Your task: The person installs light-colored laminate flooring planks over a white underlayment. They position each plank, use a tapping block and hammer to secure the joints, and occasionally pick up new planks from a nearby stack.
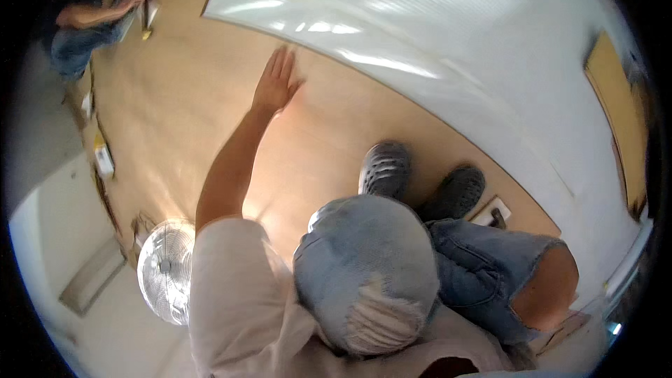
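Palm down and stretched flat, your left hand [277, 87] appears to rest on the brown board [168, 98] across mid-frame, just beside the pale sheet [434, 35] at upper right, perhaps bracing your crouch; your right hand is out of frame, its grip impossible to judge.

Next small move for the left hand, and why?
I'd probably ease the left hand slightly toward the near edge of the pale glossy surface: it's open and empty over the brown sheet, fingertips already close to that boundary.
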Motion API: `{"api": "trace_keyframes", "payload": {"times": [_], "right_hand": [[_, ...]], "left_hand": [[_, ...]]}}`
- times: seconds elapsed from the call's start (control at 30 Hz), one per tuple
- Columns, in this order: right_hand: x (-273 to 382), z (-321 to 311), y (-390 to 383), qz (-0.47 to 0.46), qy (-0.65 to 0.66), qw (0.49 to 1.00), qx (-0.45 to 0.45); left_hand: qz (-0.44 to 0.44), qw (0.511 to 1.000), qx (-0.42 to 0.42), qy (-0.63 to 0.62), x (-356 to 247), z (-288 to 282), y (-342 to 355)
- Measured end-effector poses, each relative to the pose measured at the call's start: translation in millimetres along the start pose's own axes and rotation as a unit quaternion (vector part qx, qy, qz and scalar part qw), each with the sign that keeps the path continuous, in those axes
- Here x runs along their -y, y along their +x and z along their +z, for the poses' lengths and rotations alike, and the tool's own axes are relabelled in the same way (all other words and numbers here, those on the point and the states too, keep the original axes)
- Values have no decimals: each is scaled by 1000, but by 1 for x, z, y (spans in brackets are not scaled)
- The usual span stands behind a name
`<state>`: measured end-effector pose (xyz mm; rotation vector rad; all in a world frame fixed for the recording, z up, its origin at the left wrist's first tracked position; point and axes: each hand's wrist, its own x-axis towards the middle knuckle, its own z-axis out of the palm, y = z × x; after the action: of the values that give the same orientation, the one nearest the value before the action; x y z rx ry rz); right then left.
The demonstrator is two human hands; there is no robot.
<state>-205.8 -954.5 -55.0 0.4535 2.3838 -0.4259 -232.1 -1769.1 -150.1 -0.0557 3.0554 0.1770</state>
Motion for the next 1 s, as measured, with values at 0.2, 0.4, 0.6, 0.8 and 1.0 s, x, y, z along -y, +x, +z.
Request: {"api": "trace_keyframes", "payload": {"times": [0.2,0.4,0.6,0.8,1.0], "right_hand": [[78,3,4,50,-208,971,103],[170,-17,59,-126,21,987,-97],[259,-9,182,-280,155,892,-318],[293,-95,265,-194,138,895,-377],[298,-190,378,-88,18,886,-454]], "left_hand": [[-39,995,73,-64,-61,5,-93],[145,977,154,-29,-64,-47,6],[212,950,231,10,-109,-76,128],[195,973,124,25,-104,-30,188],[160,986,39,15,-171,-18,310]]}}
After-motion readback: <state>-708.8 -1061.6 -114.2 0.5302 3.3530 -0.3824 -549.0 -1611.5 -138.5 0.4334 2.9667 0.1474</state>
